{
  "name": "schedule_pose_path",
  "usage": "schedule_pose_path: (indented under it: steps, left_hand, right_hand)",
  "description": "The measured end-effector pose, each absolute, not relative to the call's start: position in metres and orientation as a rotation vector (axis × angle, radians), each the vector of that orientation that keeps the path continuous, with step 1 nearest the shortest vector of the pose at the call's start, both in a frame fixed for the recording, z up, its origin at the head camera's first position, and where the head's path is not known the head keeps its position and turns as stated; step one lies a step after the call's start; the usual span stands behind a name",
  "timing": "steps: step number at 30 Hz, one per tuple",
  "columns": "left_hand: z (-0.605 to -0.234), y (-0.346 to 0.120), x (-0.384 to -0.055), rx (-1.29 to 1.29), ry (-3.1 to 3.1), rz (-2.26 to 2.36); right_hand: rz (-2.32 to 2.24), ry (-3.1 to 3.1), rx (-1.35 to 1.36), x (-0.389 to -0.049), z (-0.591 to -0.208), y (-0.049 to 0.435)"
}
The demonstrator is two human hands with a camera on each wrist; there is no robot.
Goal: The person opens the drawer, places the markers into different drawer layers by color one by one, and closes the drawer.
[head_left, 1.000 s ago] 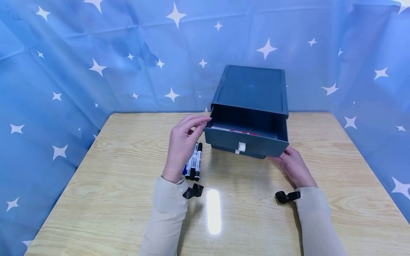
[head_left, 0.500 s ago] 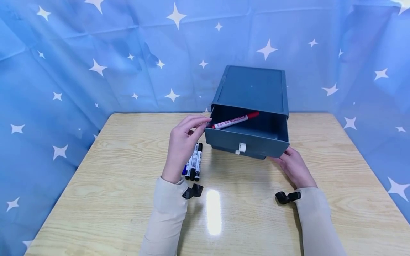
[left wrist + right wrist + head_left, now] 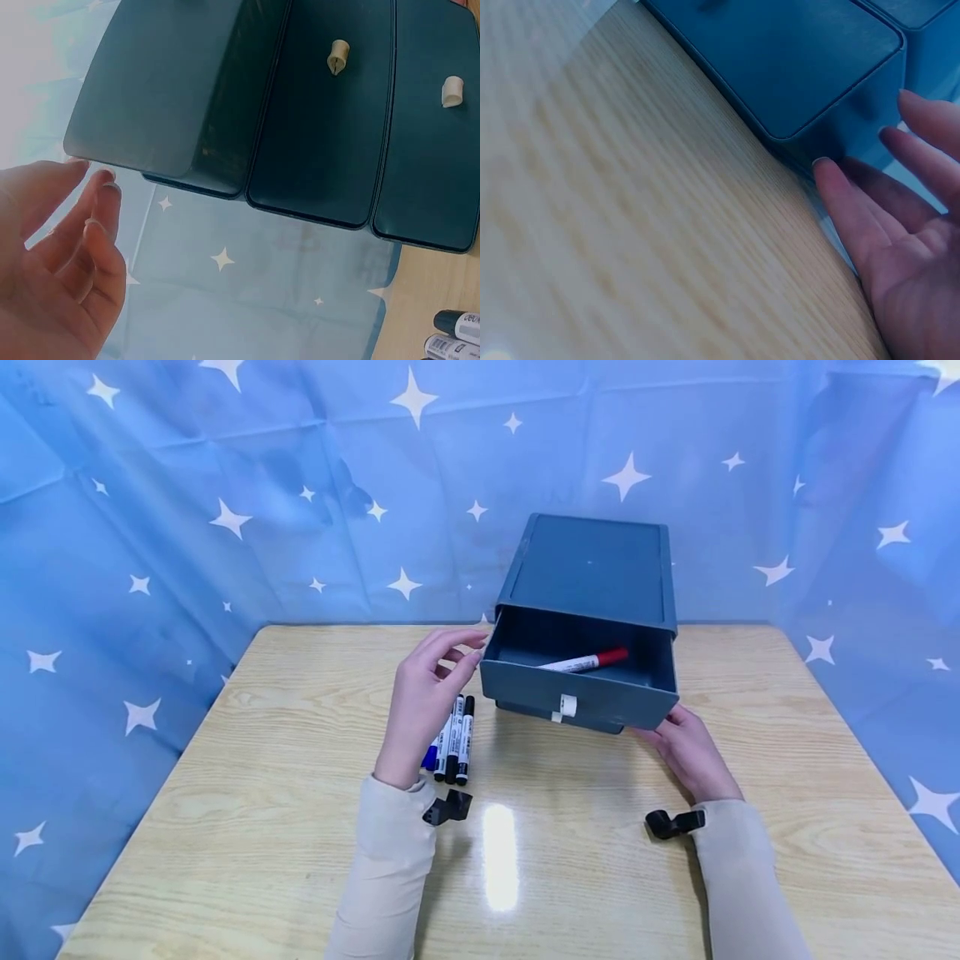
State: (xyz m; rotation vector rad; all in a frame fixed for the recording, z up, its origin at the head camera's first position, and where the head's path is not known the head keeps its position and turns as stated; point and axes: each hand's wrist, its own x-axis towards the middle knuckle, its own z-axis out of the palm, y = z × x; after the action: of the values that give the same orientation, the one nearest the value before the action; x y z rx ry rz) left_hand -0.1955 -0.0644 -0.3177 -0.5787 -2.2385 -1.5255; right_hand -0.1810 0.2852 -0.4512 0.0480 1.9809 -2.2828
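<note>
A dark blue plastic drawer cabinet [image 3: 588, 560] stands at the back of the table with its top drawer [image 3: 615, 700] pulled out. Inside that drawer lies a white marker with a red cap [image 3: 588, 661], its left end hidden by the drawer front. My left hand [image 3: 427, 693] is at the drawer's left front corner, thumb tip right at the edge in the left wrist view, the other fingers loosely bent. Low at the cabinet's right side is my right hand [image 3: 693, 752]. In the right wrist view its thumb and fingers [image 3: 847, 199] are extended against the lower side wall.
Several black-capped markers [image 3: 465, 739] and a blue-capped one [image 3: 430, 756] lie side by side on the wooden table [image 3: 262, 827], under the left wrist. Small white pull tabs [image 3: 452, 91] stick out of the drawer fronts. A blue star-patterned cloth [image 3: 315, 527] hangs behind.
The red-capped marker came into view inside the drawer, then shifted right and toward the drawer front. My left fingers have drawn back slightly left from the drawer edge. The right hand stays put.
</note>
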Motion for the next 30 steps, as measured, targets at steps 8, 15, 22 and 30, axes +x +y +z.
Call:
schedule_pose_path:
  steps: [8,15,22,30]
  left_hand:
    - [-0.322,-0.072,-0.197,-0.591,-2.401,-1.392]
    - [-0.327,-0.091,-0.203,-0.516,-2.555,-1.211]
    - [-0.332,-0.108,-0.207,-0.414,-2.591,-1.22]
    - [-0.344,-0.12,-0.214,-0.269,-2.685,-1.226]
  right_hand:
    - [-2.279,1.975,0.016,-0.18,-0.453,0.286]
    - [-2.288,1.974,-0.01,-0.181,-0.453,0.285]
    - [-2.301,1.942,-0.009,-0.18,-0.452,0.287]
    - [-2.291,1.953,-0.012,-0.181,-0.453,0.286]
